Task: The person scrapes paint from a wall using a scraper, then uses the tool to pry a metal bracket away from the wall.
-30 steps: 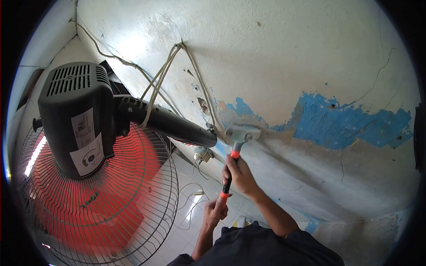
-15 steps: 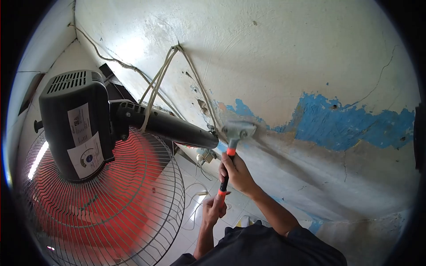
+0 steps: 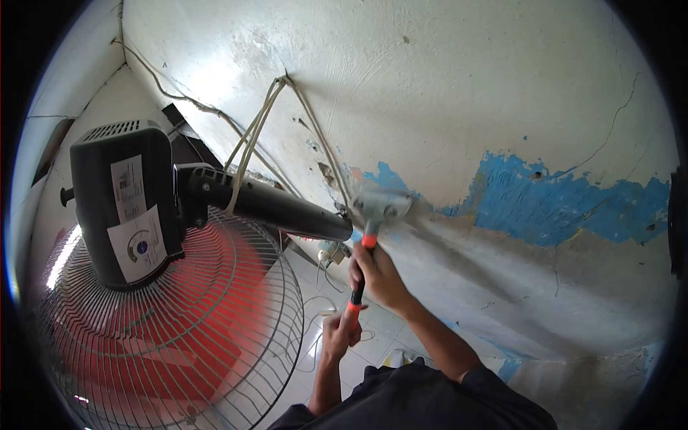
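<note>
A long-handled paint scraper [image 3: 357,292], with an orange and black grip, points away from me. Its wide metal head [image 3: 383,206] is at the wall, beside a strip of blue paint; blur hides whether the blade touches. My right hand [image 3: 380,278] wraps the upper grip, just below the head. Lower down, my left hand [image 3: 339,335] is closed around the orange end of the handle. Cream paint on the wall [image 3: 444,86] has come away around a patch of bare blue [image 3: 566,201].
Close on the left hangs a black wall fan [image 3: 125,208] with red blades behind a wire cage. Its dark mounting tube [image 3: 287,208] reaches the wall near the scraper, tied by looped cord [image 3: 254,132]. Below are a wall socket [image 3: 333,252] and white floor tiles [image 3: 365,358].
The scraper and both hands have shifted slightly left and up along the wall. The fan's head has turned a little. My grip is the same.
</note>
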The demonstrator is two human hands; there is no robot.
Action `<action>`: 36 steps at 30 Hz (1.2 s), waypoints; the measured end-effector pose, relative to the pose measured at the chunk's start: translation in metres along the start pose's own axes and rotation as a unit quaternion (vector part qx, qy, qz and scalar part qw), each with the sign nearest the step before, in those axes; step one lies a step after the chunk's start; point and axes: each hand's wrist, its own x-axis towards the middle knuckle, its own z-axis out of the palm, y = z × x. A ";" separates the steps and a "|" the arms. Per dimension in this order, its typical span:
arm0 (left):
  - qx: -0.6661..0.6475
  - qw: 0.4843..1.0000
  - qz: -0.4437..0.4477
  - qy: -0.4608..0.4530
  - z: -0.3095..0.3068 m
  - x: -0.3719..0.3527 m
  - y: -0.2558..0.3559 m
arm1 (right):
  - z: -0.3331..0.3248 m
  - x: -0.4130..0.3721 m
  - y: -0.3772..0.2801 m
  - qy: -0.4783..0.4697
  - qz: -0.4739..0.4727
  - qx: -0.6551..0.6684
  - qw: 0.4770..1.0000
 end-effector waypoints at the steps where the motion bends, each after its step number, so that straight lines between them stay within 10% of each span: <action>1: 0.011 1.000 0.014 0.000 0.002 0.003 0.013 | 0.005 0.002 -0.012 0.000 -0.002 -0.004 1.000; 36: 0.072 0.997 -0.021 -0.003 -0.022 -0.002 0.030 | 0.017 0.011 -0.003 0.003 -0.003 0.030 1.000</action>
